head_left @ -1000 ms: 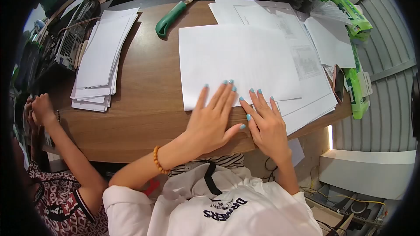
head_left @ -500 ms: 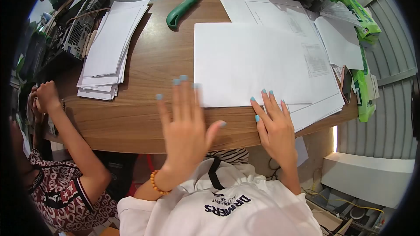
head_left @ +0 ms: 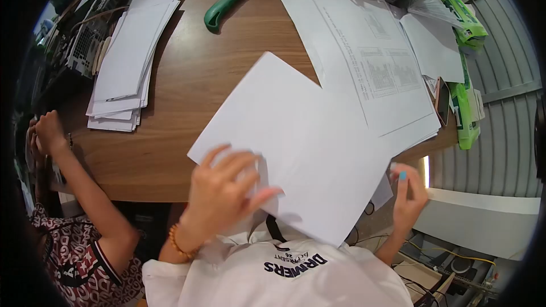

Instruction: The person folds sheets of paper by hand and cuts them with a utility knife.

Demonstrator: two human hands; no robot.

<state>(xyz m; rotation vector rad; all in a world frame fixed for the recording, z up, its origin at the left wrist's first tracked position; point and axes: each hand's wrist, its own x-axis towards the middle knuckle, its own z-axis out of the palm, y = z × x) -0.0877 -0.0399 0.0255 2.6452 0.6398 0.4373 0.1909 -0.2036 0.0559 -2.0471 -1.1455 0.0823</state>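
Note:
A blank white sheet (head_left: 301, 148), turned at a slant, extends over the table's front edge above my lap. My left hand (head_left: 224, 185), blurred, is over its lower left edge with the fingers bent and apart; no grip on the paper shows. At the sheet's right corner my right hand (head_left: 408, 190) has its fingers pinched together, apparently on that corner. Behind the sheet lies a stack of printed sheets (head_left: 369, 62) with line drawings and tables. A green-handled knife (head_left: 224, 8) rests at the back of the table.
A pile of folded white papers (head_left: 128, 57) lies on the left of the wooden table (head_left: 136, 165). Another person's arm (head_left: 85, 176) is at the far left. A phone (head_left: 442, 102) and green packages (head_left: 465, 108) are on the right.
The blank sheet has turned and come toward me, off the printed stack. My right hand has moved right and closed at its corner. My left hand's fingers have bent.

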